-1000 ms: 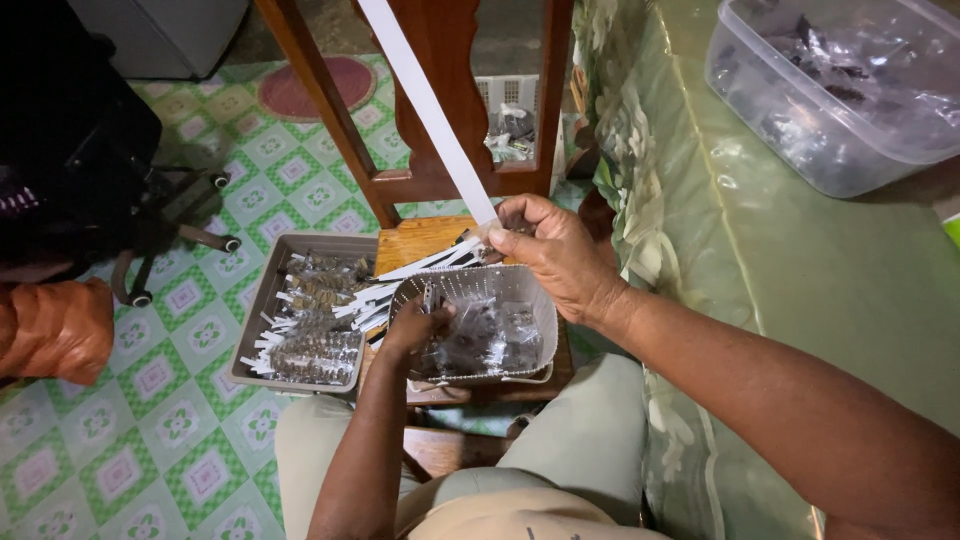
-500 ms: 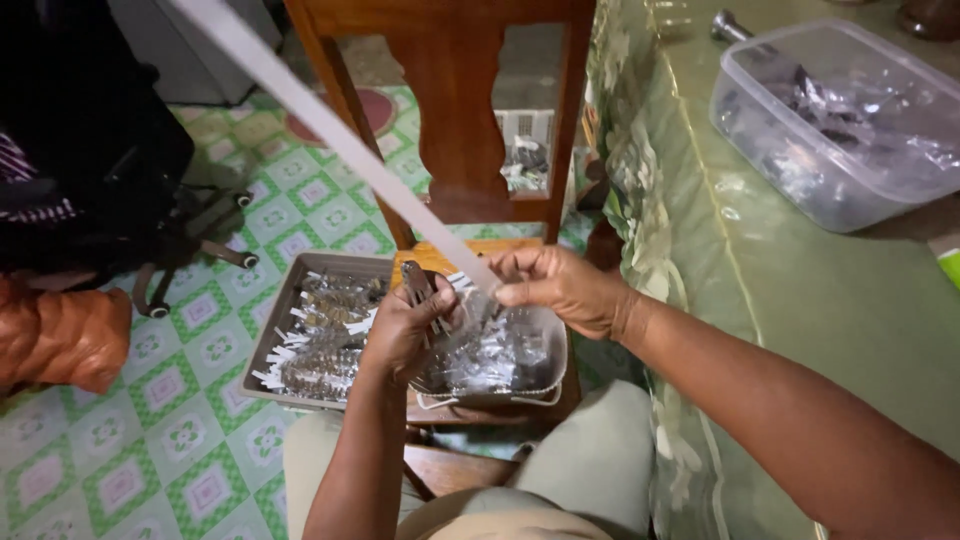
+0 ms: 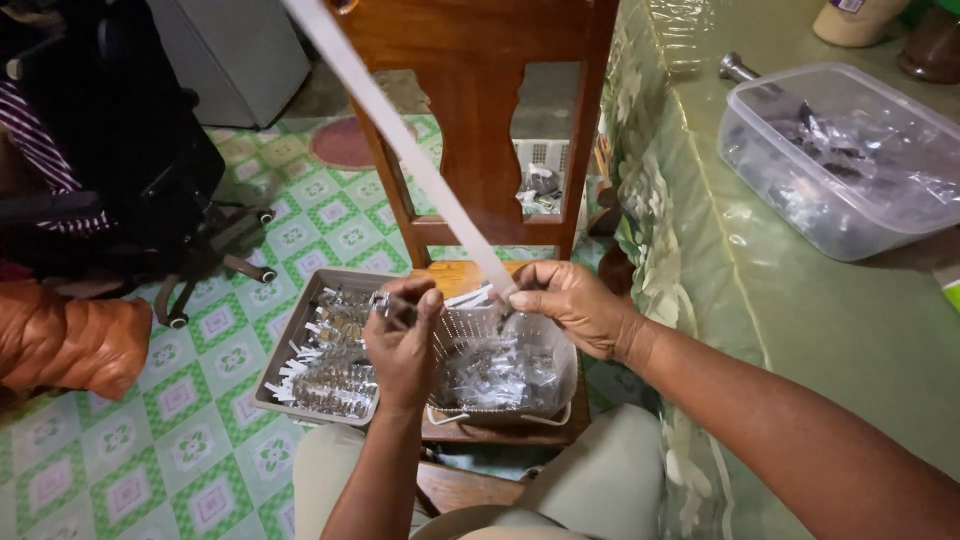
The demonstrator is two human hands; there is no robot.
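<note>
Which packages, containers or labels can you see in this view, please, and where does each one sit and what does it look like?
Clear rectangular plastic tub: on the green-covered table, right; holds shiny clear wrappers.
Beige jar with a pale label: top right edge, cropped.
White wire basket: on the wooden chair seat under the right hand; full of small clear packets.
Grey rectangular tray: beside the basket, by the left hand; rows of packets.
Long white strip: pinched by the right hand, running up-left.
</note>
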